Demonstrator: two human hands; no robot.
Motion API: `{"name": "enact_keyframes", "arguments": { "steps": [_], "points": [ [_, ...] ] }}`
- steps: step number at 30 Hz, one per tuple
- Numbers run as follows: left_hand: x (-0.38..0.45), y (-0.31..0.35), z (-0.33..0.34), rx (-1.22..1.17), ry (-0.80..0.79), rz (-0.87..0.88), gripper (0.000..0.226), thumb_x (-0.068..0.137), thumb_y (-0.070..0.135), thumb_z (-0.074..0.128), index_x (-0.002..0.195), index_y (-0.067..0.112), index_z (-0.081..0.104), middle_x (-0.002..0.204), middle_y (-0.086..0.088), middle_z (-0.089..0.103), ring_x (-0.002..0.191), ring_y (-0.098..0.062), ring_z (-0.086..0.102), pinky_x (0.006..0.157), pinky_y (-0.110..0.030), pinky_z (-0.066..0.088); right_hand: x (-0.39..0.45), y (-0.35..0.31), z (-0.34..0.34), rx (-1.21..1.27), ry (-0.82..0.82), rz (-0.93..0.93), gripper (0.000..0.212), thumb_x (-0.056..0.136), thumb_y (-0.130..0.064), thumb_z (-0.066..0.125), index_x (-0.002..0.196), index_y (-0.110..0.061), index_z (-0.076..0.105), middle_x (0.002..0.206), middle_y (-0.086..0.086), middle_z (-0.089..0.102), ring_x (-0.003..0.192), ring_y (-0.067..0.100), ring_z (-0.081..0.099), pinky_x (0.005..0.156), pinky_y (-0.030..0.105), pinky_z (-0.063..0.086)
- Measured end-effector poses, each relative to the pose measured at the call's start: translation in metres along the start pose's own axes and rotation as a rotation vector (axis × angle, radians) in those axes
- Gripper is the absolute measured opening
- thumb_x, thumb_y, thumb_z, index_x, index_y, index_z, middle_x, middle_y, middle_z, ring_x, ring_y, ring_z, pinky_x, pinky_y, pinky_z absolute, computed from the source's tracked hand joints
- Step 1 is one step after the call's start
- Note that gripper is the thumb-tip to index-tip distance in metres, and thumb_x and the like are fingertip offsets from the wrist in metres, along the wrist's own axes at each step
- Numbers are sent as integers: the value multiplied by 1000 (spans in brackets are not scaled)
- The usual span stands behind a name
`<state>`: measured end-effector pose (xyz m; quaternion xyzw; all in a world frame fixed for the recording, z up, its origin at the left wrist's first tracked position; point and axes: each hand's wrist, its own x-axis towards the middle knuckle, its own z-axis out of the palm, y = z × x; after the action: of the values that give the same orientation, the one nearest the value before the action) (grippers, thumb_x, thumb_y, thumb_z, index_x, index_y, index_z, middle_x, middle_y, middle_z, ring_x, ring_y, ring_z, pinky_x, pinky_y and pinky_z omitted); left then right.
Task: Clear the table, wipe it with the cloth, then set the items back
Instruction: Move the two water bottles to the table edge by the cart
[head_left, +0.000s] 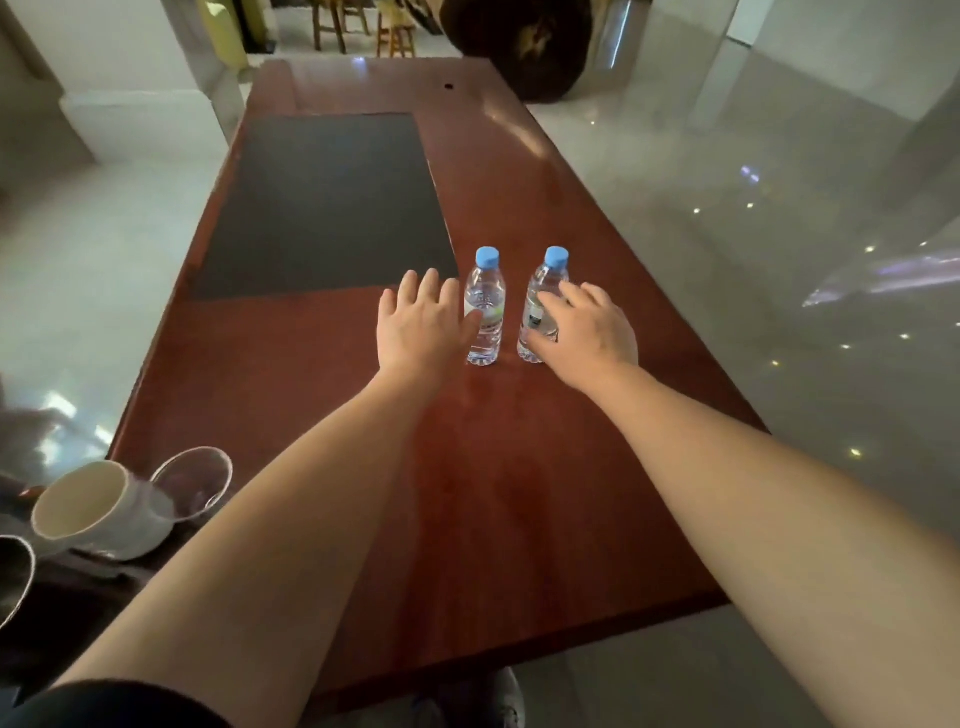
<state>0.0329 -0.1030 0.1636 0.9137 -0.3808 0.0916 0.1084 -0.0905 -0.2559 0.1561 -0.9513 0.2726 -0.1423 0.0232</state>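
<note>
2 water bottles (485, 306) are standing mid-desk (519, 493), nearer the right edge. Left hand (423, 327) & right hand (587, 332) are reaching, each grip loose, holding nothing yet. Bottles look light, smooth, squishy; grab the middles.

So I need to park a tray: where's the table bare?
Bare wood between the bottles and the near edge, under both forearms, and on the dark inlay. Crowded only around the bottles, where both hands reach.

I note a reddish-brown table (519, 467), plain dark grey mat (327, 202) inset. On it, two clear bottles (484, 312), blue caps (487, 255). Off its left edge, white cup (93, 509).
</note>
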Motion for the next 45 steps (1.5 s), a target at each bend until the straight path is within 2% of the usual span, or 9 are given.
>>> {"name": "enact_keyframes", "arguments": {
  "steps": [5,8,12,17,23,27,34,37,45],
  "points": [
    [9,9,13,-45,4,1,55,98,53,39,136,15,46,148,-5,43,143,-28,27,111,-46,24,-1,19,8,59,16,76,51,88,-49,54,130,-19,56,144,5,48,131,30,37,100,41,35],
    [16,12,24,-210,-22,-83,65,95,58,45,142,13,40,150,-7,42,143,-30,28,111,-47,27,2,27,16,128,-35,170,58,89,-52,52,137,-20,51,147,5,44,135,28,34,102,41,35],
    [32,13,43,-468,-96,-243,87,86,63,56,150,12,27,153,-7,39,142,-27,32,107,-46,35,11,34,31,300,-13,337,60,84,-54,56,129,-15,54,137,4,53,127,27,44,92,39,41],
    [59,18,71,-668,-120,-340,105,77,68,66,153,12,20,156,-7,34,141,-25,36,107,-41,37,35,46,56,647,-93,587,95,71,-64,64,149,-21,31,151,2,40,135,22,41,101,37,37],
    [81,27,102,-913,-83,-380,117,68,60,80,154,14,15,159,-3,29,142,-17,33,111,-32,31,70,54,87,912,-103,666,113,58,-62,76,151,-28,22,153,-1,36,134,20,41,103,36,38],
    [91,32,115,-922,-74,-379,111,69,55,82,152,13,20,153,-3,37,137,-17,39,108,-32,35,89,53,102,991,-104,649,111,57,-59,79,150,-29,25,149,-4,43,131,17,46,103,35,39],
    [108,41,123,-787,-33,-429,84,78,40,79,143,12,32,139,-6,41,122,-24,51,95,-37,45,106,48,120,984,-45,588,79,58,-57,79,125,-27,50,111,-12,65,100,10,63,90,34,51],
    [108,43,127,-767,-6,-412,74,83,37,75,139,11,35,138,-7,42,118,-25,53,86,-33,43,107,47,122,962,-26,577,75,59,-58,78,122,-26,52,108,-12,65,98,10,63,82,27,48],
    [96,25,109,-782,62,-460,72,82,39,75,138,13,38,139,-4,43,120,-21,51,86,-30,41,106,34,113,873,-60,471,71,61,-59,77,120,-29,53,107,-12,64,94,10,61,77,26,44]
  ]
}}
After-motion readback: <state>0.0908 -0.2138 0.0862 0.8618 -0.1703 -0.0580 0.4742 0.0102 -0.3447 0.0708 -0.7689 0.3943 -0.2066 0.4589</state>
